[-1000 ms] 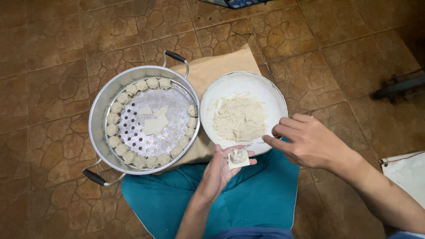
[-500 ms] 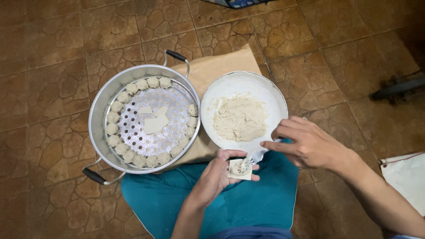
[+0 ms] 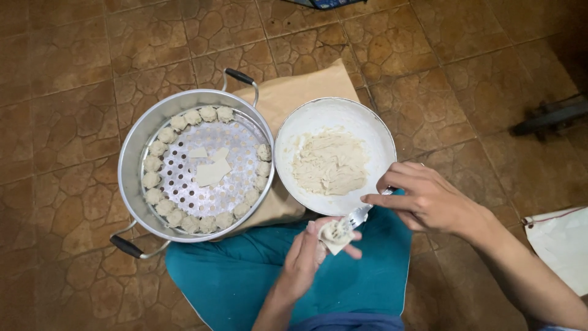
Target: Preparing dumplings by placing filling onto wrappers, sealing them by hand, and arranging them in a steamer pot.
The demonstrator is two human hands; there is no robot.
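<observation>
The left hand (image 3: pixel 303 260) is cupped palm up over the lap, its fingers curled loosely around a small square of pale dumpling wrapper (image 3: pixel 335 238) that carries a dab of filling; the wrapper lies on the fingertips, just below the near rim of the round white enamel bowl (image 3: pixel 306 125). The right hand (image 3: pixel 429 199) is closed in a pinch around the handle of a small metal fork (image 3: pixel 357 217), whose tines touch the filling on the wrapper, so the two hands meet just in front of the bowl's edge. Inside the bowl sits a mound of pale minced filling (image 3: pixel 331 162), off the rim on all sides, with bare white wall showing around it. To the left, nearly touching the bowl, stands a round aluminium steamer pot with two black-tipped handles (image 3: pixel 131 165); one handle points to the far side, the other toward the person's knee. A ring of finished pale dumplings (image 3: pixel 156 165) lines the pot's inner wall almost all the way round, leaving the perforated middle open apart from a few loose flat wrappers (image 3: pixel 211 171). Both vessels rest on a sheet of brown cardboard (image 3: pixel 306 86), whose corners reach past them onto the brown stone-patterned tile floor (image 3: pixel 61 61). The teal cloth over the lap (image 3: pixel 245 276) runs under the hands. At the right edge lies a white sack (image 3: pixel 560 242), well apart from the right forearm, with open floor between.
</observation>
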